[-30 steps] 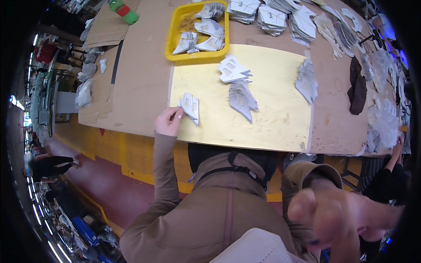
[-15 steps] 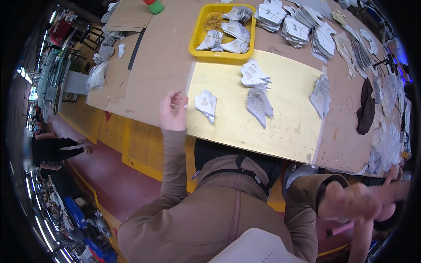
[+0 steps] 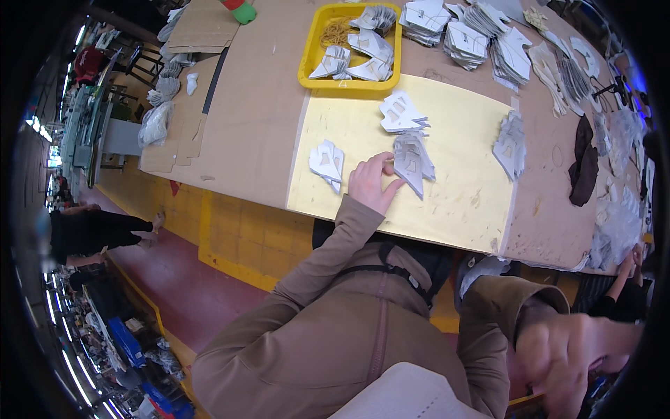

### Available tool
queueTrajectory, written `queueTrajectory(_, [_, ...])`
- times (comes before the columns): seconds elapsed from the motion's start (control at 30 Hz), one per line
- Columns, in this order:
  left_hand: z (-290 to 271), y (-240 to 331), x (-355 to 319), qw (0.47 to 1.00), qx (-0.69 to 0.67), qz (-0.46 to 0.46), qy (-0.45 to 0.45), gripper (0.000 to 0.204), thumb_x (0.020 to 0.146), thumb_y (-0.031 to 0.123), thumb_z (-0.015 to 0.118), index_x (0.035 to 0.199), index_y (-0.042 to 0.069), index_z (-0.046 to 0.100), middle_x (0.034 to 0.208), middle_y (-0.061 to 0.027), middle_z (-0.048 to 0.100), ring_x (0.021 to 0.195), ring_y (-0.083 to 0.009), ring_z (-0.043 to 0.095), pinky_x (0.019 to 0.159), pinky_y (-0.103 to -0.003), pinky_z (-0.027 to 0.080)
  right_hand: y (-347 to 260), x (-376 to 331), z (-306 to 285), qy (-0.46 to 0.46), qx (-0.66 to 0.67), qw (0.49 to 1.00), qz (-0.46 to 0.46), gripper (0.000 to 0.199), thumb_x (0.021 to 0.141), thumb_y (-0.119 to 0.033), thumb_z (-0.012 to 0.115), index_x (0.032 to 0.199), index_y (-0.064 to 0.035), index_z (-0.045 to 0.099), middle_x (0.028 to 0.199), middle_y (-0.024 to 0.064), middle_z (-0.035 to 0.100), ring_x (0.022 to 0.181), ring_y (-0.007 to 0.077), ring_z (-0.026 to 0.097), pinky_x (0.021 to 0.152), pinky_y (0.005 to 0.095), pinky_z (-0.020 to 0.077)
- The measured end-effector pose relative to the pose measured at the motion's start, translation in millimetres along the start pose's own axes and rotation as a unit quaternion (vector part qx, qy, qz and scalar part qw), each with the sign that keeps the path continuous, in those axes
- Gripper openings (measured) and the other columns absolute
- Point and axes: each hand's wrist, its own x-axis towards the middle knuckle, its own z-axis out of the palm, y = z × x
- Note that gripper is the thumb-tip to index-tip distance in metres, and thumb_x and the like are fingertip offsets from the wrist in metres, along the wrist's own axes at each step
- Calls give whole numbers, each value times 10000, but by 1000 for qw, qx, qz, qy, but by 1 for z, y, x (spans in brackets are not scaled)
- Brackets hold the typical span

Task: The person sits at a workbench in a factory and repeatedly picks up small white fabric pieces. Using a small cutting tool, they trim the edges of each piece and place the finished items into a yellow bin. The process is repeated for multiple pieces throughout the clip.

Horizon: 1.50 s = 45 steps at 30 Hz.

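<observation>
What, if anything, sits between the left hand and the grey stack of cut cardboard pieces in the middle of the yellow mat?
Nothing visible. The left hand already has its fingertips on the near edge of the grey stack of cut cardboard pieces on the yellow mat. A smaller white stack lies to its left, clear of the contact.

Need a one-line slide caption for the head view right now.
Left hand touches a grey cut-piece stack on the yellow mat; right hand blurred, off the table.

Cutout stacks (image 3: 413,162) on mat (image 3: 460,195), tray (image 3: 312,56) behind
</observation>
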Motion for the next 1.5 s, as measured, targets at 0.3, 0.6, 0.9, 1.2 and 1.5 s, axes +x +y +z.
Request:
queueTrajectory(0.3, [11, 5, 3, 998, -23, 9, 66, 514, 725, 155, 820, 1138, 10, 550, 949, -115, 584, 852, -259, 563, 789, -365, 476, 3, -5, 19, 30, -62, 998, -7, 262, 997, -189, 524, 1063, -11, 704, 1215, 217, 650, 1304, 289, 494, 1095, 426, 343])
queueTrajectory(0.6, [9, 10, 2, 999, -11, -1, 37, 452, 713, 178, 823, 1106, 80, 621, 1039, -109, 505, 980, -278, 535, 856, -366, 461, -1, 11, -18, -142, 196, 968, 68, 528, 978, -402, 523, 1466, -214, 451, 1190, 274, 642, 1334, 378, 463, 1162, 442, 242])
queueTrajectory(0.9, [11, 11, 3, 999, -36, -10, 17, 379, 698, 187, 833, 992, 66, 627, 999, -106, 514, 957, -282, 527, 842, -367, 460, 41, -70, -55, 252, -159, 948, -111, 403, 1058, -347, 322, 1399, -170, 445, 926, 71, 626, 731, 150, 550, 725, 333, 478])
queueTrajectory(1.2, [-9, 12, 1, 982, -121, -136, -50, 234, 792, 138, 781, 954, 6, 676, 782, -104, 684, 684, -143, 633, 615, -266, 498, 90, -139, -101, 529, -451, 688, 209, 314, 1030, -123, 459, 1296, 32, 521, 869, 12, 578, 762, 51, 431, 737, 194, 364])
queueTrajectory(1.5, [-24, 15, -4, 995, -86, -43, 31, 161, 838, 83, 720, 984, 37, 672, 1038, -64, 692, 938, -167, 645, 740, -268, 485, 103, -141, -104, 601, -284, 746, 46, 136, 1040, -162, 470, 1071, -37, 514, 821, 27, 597, 653, 61, 481, 621, 186, 388])
